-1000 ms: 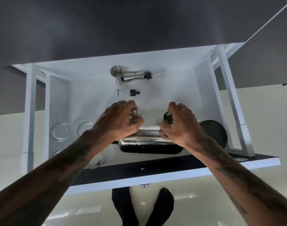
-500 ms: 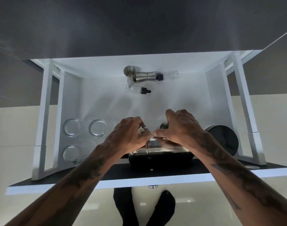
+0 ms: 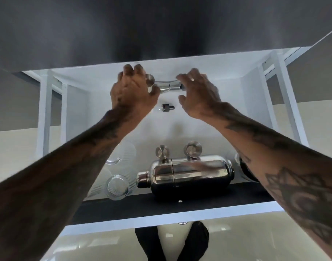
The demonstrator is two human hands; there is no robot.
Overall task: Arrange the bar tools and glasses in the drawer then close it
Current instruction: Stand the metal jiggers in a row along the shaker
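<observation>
The white drawer (image 3: 180,129) stands pulled out below me. At its far back lies a steel jigger (image 3: 167,87) with a round steel cup at its left end. My left hand (image 3: 131,91) curls around that cup end. My right hand (image 3: 199,93) hovers at the jigger's right end, fingers spread, thumb apart from it. A small dropper bottle (image 3: 166,108) lies just in front of them. Near the drawer front a steel shaker (image 3: 185,174) lies on its side, with two small steel cups (image 3: 162,151) (image 3: 193,148) upright behind it.
Clear ribbed glasses (image 3: 117,187) (image 3: 121,153) stand at the front left, partly hidden by my left forearm. A black round object (image 3: 246,170) sits right of the shaker, under my right arm. A dark cabinet front overhangs the drawer's back. My feet show on the pale floor.
Both hands have left the two small steel cups by the shaker and reached to the back of the drawer, around the jigger. The cups now stand free behind the shaker.
</observation>
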